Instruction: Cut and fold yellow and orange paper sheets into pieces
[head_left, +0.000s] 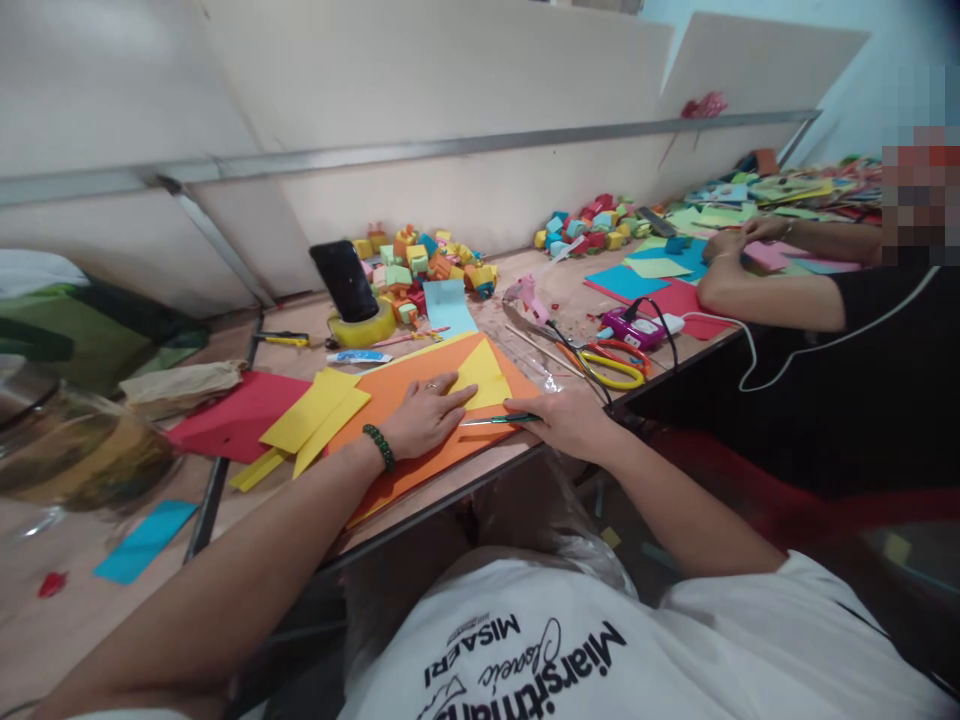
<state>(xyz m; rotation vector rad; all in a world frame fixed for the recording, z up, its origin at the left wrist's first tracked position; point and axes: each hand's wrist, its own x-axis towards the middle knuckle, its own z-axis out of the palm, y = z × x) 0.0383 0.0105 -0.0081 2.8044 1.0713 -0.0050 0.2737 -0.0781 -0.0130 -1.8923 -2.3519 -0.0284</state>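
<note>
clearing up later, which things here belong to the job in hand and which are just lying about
Seem in use: yellow paper under the left hand; thin tool in the right hand; orange sheets beneath.

Seem just lying about: phone; scissors; tube.

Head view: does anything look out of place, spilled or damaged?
A yellow scrap lies below the table, apparently on the floor, away from the yellow sheet being handled, as if dropped. Nothing looks clearly damaged.

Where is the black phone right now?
In the head view, the black phone stands left of centre, propped on the yellow tape roll, beside the heap of small colourful blocks.
</note>
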